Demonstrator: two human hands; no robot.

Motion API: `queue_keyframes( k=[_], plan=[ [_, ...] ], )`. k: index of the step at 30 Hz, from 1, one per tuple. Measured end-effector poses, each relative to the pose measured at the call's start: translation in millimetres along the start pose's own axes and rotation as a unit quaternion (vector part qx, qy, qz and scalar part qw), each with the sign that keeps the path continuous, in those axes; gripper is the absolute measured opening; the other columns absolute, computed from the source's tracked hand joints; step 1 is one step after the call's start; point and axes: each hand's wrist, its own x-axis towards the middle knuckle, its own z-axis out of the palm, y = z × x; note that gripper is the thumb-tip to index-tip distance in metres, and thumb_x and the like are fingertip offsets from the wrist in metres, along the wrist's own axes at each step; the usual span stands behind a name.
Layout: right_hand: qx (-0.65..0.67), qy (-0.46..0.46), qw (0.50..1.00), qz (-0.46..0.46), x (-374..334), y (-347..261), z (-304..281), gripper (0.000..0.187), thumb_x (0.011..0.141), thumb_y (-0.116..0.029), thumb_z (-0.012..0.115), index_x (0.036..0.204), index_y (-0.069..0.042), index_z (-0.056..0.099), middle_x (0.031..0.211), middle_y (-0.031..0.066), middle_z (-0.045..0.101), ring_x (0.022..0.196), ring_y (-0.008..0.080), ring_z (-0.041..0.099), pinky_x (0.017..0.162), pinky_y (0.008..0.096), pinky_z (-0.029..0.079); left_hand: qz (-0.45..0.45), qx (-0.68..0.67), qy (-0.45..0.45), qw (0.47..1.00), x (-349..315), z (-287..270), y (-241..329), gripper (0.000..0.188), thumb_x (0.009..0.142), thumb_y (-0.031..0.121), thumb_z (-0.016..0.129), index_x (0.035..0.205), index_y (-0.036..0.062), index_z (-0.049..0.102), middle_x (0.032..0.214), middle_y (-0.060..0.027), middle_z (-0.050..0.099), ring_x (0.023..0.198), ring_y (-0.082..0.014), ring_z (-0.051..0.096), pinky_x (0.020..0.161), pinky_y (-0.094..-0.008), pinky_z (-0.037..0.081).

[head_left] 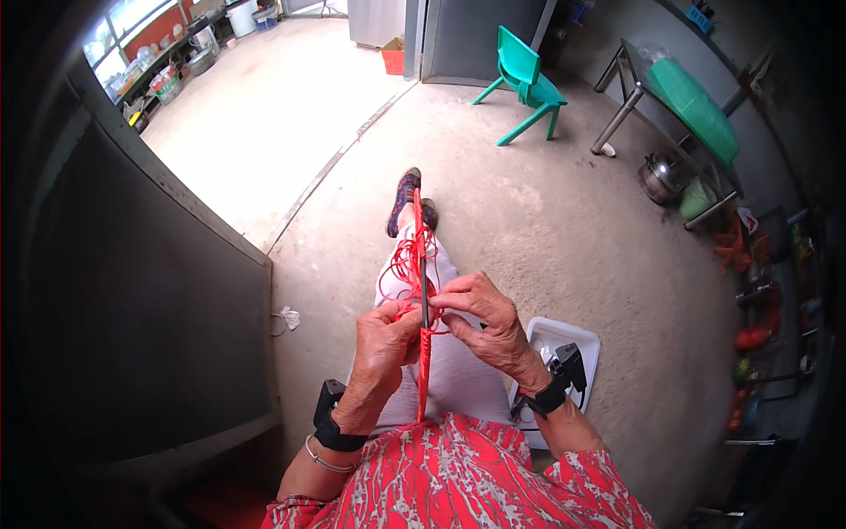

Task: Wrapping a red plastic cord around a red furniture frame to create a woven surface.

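A narrow dark strip (pixel 425 286) runs lengthwise above my lap, bare in the middle. Red cord (pixel 405 263) hangs in loose loops around its far part, and a red woven or wrapped length (pixel 425 375) reaches back toward my waist. My left hand (pixel 384 342) is closed on the strip and cord, its fingertips partly hidden. From the other side, my right hand (pixel 485 319) pinches a strand of the red cord between thumb and fingers, close against the strip. Just how the strands cross under the fingertips is too small to make out.
A white tray (pixel 592 348) with a black device stands on the floor by my right forearm. Ahead are a green chair (pixel 520 66) and a metal-legged table (pixel 614 123) with a pot (pixel 661 176) beneath. A dark panel (pixel 176 291) rises at left.
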Motion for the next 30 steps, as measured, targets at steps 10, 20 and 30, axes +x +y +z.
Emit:
queue_keyframes(
  k=[10, 20, 30],
  plan=[
    [-0.069, 0.027, 0.994, 0.079, -9, 10, -46, 0.03, 0.068, 0.003, 0.069, 0.095, -0.008, 0.065, 0.091, 0.0061, 0.054, 0.087, 0.0202, 0.056, 0.078, 0.0301, 0.046, 0.135, 0.083, -0.067, 0.985, -7, -9, 2, 0.024, 0.086, 0.02, 0.063, 0.096, -0.0015, 0.066, 0.08, -0.0055, 0.063, 0.065, -0.0082, 0.053, 0.053, -0.0208, 0.039],
    [0.611, 0.147, 0.777, 0.038, -51, -112, -192, 0.018, 0.101, -0.02, 0.031, 0.089, -0.006, 0.032, 0.06, 0.0023, 0.034, 0.038, 0.0095, 0.033, 0.032, 0.0276, 0.038, -0.002, -0.136, -0.227, 0.964, -19, -3, -15, 0.031, 0.084, 0.018, 0.067, 0.106, -0.0025, 0.06, 0.081, -0.0088, 0.063, 0.076, -0.0176, 0.06, 0.074, -0.0304, 0.048],
    [0.01, 0.406, 0.839, 0.361, -151, -43, -200, 0.014, 0.089, -0.021, 0.057, 0.092, -0.009, 0.049, 0.058, -0.0055, 0.038, 0.038, 0.002, 0.03, 0.031, 0.0207, 0.026, -0.04, -0.162, -0.242, 0.956, -16, 8, -20, 0.023, 0.082, 0.016, 0.069, 0.098, 0.0019, 0.061, 0.081, -0.0043, 0.061, 0.071, -0.0132, 0.056, 0.067, -0.0268, 0.045]
  ],
)
